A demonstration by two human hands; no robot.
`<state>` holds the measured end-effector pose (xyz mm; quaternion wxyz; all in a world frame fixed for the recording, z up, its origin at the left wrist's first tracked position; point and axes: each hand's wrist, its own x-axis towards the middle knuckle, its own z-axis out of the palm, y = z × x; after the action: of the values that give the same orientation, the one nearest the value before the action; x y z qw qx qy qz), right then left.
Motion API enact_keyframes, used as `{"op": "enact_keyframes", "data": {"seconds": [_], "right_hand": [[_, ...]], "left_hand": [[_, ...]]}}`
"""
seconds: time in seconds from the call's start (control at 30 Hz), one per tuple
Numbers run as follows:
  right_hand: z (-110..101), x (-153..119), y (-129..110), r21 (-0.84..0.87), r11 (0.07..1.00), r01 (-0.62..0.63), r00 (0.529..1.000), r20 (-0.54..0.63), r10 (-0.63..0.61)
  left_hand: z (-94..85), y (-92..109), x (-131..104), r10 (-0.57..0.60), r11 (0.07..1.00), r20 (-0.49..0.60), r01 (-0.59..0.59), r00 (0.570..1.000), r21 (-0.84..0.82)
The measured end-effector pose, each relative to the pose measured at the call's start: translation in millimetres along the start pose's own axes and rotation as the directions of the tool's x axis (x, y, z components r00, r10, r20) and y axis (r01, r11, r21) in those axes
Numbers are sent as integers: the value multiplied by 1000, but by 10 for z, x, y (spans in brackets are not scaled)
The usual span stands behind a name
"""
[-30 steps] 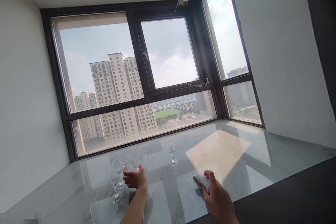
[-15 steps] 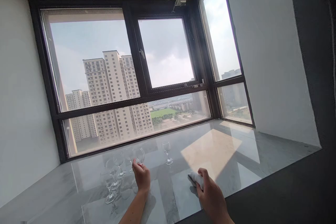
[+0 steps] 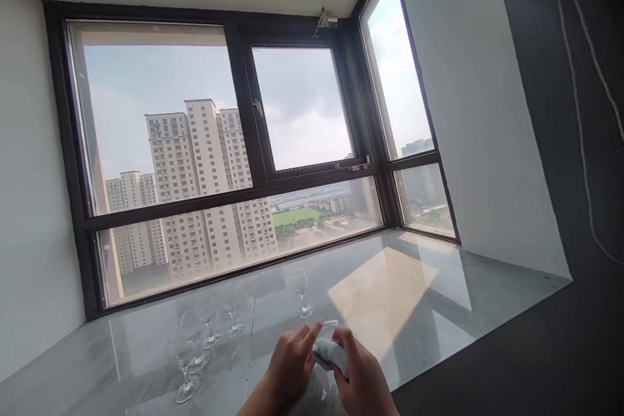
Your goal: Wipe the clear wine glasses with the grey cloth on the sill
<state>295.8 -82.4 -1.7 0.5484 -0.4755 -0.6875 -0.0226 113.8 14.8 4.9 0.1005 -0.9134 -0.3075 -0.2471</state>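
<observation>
Close to the front of the sill, my left hand (image 3: 292, 359) is closed round a stemmed glass (image 3: 331, 323); its rim shows above my fingers and the rest is mostly hidden. A bunched grey-white cloth (image 3: 331, 355) is gripped in my right hand (image 3: 361, 374) and lies against the glass, between both hands. Beyond them one clear stemmed glass (image 3: 299, 285) stands upright by itself. Several more stemmed glasses (image 3: 207, 311) stand upright in a loose group on the left.
The glossy grey marble sill (image 3: 273, 302) carries all the glasses and a bright patch of sunlight. Behind it is a dark-framed window (image 3: 170, 205) with tall buildings outside. White walls (image 3: 480, 110) flank the sill, and pale cords (image 3: 575, 88) hang at the far right.
My left hand has come right and nearer, bringing a glass away from the group. My right hand has moved left with the cloth, so both hands now meet at that glass.
</observation>
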Motion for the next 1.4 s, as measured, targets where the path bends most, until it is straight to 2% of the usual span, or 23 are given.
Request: {"op": "enact_keyframes", "data": {"seconds": [0.1,0.3,0.43,0.53,0.63,0.73,0.8,0.9,0.97,1.03,1.1,1.17,1.23,1.4], "right_hand": [[-51,51,-90,16,1000,-4,999,-43,5],[-186,119,-90,76,983,-165,966,-189,177],[-273,162,18,118,946,-303,909,-262,324],[-276,153,140,120,904,-409,856,-292,426],[-205,104,206,135,874,-466,850,-208,485],[-128,68,173,179,889,-422,892,-94,442],[-123,78,124,217,905,-366,920,-60,387],[-209,132,77,250,919,-306,935,-101,339],[-297,165,77,229,933,-279,941,-131,313],[-368,175,90,169,951,-260,955,-103,279],[-401,165,105,108,964,-244,968,-26,248],[-393,146,114,100,966,-240,971,33,238],[-361,136,113,174,951,-256,967,53,251],[-265,152,58,452,828,-331,944,159,291]], "left_hand": [[-16,42,-8,19,1000,26,-19,999,14],[-30,84,-17,80,996,34,-81,996,34],[3,52,-27,120,993,-3,-120,993,-17],[16,37,-19,59,993,-10,-60,998,-100],[17,44,4,-38,980,15,40,999,-193],[13,37,23,-122,963,8,120,992,-242],[1,3,29,-166,960,-49,150,985,-236],[-41,-68,38,-194,974,-184,168,964,-151],[-76,-90,50,-148,989,-244,137,958,-60],[-102,-71,64,-36,999,-248,44,968,25],[-108,-17,77,106,992,-203,-90,973,85],[-95,43,82,199,977,-141,-185,970,107],[-70,82,76,207,976,-99,-198,973,90],[-14,76,44,87,995,-72,-91,994,-46]]}}
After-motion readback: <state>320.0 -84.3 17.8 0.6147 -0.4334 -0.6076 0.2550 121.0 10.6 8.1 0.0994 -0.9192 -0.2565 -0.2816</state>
